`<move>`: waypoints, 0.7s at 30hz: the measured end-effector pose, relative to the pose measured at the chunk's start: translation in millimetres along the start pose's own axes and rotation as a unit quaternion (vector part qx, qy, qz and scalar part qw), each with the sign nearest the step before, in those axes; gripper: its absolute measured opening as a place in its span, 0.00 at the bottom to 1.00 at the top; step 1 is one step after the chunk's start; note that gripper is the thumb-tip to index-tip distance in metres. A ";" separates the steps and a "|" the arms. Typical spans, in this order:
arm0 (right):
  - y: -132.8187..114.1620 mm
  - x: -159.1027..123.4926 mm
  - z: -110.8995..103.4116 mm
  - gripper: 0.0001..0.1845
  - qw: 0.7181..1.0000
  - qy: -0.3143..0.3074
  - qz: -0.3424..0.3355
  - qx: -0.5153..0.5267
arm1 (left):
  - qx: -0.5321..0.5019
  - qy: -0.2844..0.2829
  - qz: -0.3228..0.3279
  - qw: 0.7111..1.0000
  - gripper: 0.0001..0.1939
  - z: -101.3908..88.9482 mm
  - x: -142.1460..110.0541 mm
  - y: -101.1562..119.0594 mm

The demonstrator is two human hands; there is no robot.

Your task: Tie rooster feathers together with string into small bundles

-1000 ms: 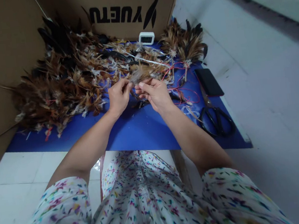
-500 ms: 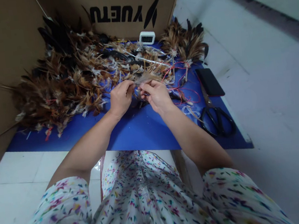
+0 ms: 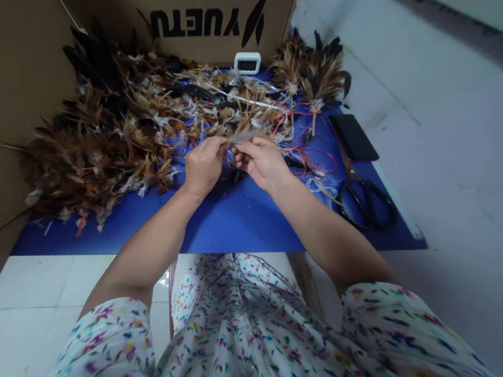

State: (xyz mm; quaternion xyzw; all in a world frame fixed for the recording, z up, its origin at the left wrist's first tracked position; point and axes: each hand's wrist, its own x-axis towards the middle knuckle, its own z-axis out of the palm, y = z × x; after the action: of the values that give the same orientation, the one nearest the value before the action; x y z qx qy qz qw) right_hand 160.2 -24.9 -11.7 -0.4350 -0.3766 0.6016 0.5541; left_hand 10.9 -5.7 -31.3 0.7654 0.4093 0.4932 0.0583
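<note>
Over the blue tabletop [image 3: 237, 220], a light brown feather [image 3: 247, 133] is pinched between both my hands. My left hand [image 3: 206, 164] has thumb and forefinger closed at its left end. My right hand [image 3: 264, 161] pinches it from the right, the other fingers curled below. Whether it is one feather or a small bunch, I cannot tell. Behind my hands spreads a heap of brown and black feathers [image 3: 131, 129] with white fluffy bases. Red string [image 3: 320, 155] lies loose to the right of my right hand.
Black-handled scissors [image 3: 366, 204] lie at the table's right side, partly under a dark phone [image 3: 353, 137]. A white digital timer [image 3: 247, 63] stands before a cardboard box [image 3: 212, 41]. Another feather bunch [image 3: 313, 72] is at back right. More cardboard [image 3: 7, 119] stands at left.
Both hands stay nearly in place and keep their pinch. The feather between them has shifted slightly in angle, and the right fingers have moved a little.
</note>
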 end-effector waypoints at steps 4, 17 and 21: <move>0.3 -0.2 -1.5 0.14 1.000 -0.011 -0.015 -0.014 | -0.024 -0.010 -0.014 1.000 0.07 -1.0 1.1 2.4; 7.7 -20.7 8.5 0.07 0.821 -0.220 -0.294 -0.437 | -0.190 0.168 -0.161 0.954 0.19 -30.3 27.9 -11.9; 9.3 -34.3 19.7 0.16 0.673 -0.323 -0.296 -0.596 | -0.200 0.163 -0.151 0.954 0.22 -29.6 29.2 -20.5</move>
State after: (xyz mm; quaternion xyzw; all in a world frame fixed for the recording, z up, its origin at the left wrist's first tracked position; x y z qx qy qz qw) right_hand 138.8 -59.3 -10.1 -0.3170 -0.9197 0.1573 0.1702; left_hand -19.3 18.4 -5.8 0.5766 0.4169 0.6685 0.2163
